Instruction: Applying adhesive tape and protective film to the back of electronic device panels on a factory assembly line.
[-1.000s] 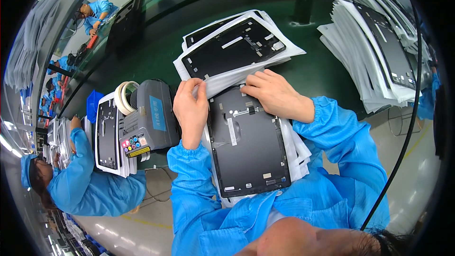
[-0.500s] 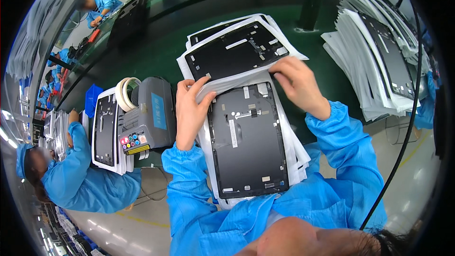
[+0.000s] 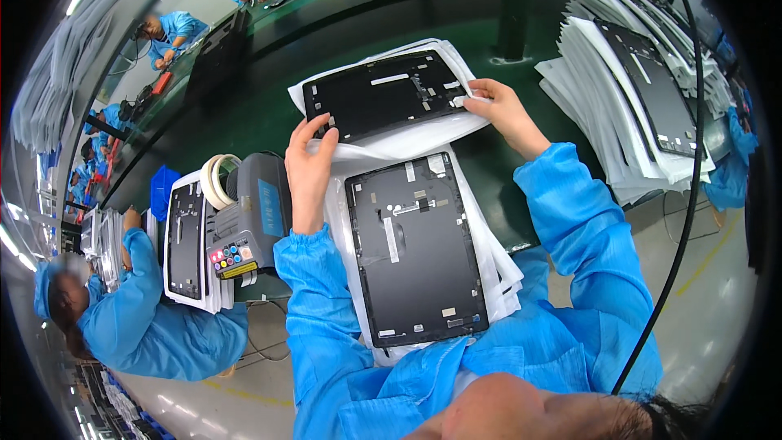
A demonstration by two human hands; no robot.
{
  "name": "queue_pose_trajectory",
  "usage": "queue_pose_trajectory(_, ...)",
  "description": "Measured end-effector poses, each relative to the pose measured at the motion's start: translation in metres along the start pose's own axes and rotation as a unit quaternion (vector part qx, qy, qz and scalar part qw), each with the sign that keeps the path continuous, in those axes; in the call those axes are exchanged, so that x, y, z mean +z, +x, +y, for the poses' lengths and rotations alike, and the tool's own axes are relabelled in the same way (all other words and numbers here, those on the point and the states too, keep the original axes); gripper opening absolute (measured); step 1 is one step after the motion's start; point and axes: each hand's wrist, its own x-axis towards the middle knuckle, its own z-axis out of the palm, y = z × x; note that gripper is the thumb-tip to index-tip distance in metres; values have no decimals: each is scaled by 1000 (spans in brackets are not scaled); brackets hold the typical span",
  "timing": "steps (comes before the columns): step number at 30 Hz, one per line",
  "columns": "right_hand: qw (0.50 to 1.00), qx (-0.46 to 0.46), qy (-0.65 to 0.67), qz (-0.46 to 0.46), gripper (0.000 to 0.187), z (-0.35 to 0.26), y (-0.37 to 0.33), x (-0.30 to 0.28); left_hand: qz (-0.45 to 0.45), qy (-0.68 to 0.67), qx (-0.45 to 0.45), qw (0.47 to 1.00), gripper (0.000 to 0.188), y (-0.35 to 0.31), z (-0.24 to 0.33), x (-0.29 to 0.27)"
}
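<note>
A black laptop-style cover panel (image 3: pixel 383 98), dotted with small pale stickers, lies on white foam sheets (image 3: pixel 407 140) on the far side of the bench. My left hand (image 3: pixel 311 169) closes on its near left corner, thumb and fingers at the edge. At its right edge, my right hand (image 3: pixel 507 116) pinches the panel's corner along with the foam sheet. A second dark cover panel (image 3: pixel 428 257) rests nearer me, between my forearms, on more white foam sheets (image 3: pixel 494 265). It bears a long white label and several small stickers, and neither hand touches it.
Left of me stands a grey tape dispenser (image 3: pixel 259 204) with cream tape rolls (image 3: pixel 213 182), beside another stacked panel (image 3: pixel 186 236). A tall stack of foam-wrapped panels (image 3: pixel 603 106) is on the right. A black cable (image 3: pixel 683 244) hangs there. A co-worker (image 3: pixel 163 310) sits at left.
Both hands have moved away from me with the upper panel and its foam, now lined up over the sheets behind. The foam has drawn off the nearer panel's far edge.
</note>
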Motion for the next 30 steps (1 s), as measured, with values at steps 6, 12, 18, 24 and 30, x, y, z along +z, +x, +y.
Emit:
queue_pose_trajectory(6, 994, -88, 59, 30, 42, -21, 5, -5, 39, -105, 40, 993, 33, 23, 5, -1)
queue_pose_trajectory(12, 970, -164, -173, 37, 30, 3, 18, 19, -70, 60, -26, 995, 40, 30, -54, 11)
queue_pose_trajectory(18, 974, -147, -167, 51, 31, 1, 10, 1, 29, 20, -129, 991, 51, -4, -39, -1)
queue_pose_trajectory(24, 893, -350, -274, 74, 26, -11, -2, -1, 11, -59, -124, 990, 39, 4, -53, 0)
queue_pose_trajectory(30, 840, -402, -354, -88, 32, -8, 0, 17, 41, -102, -65, 992, 35, 24, -48, 7)
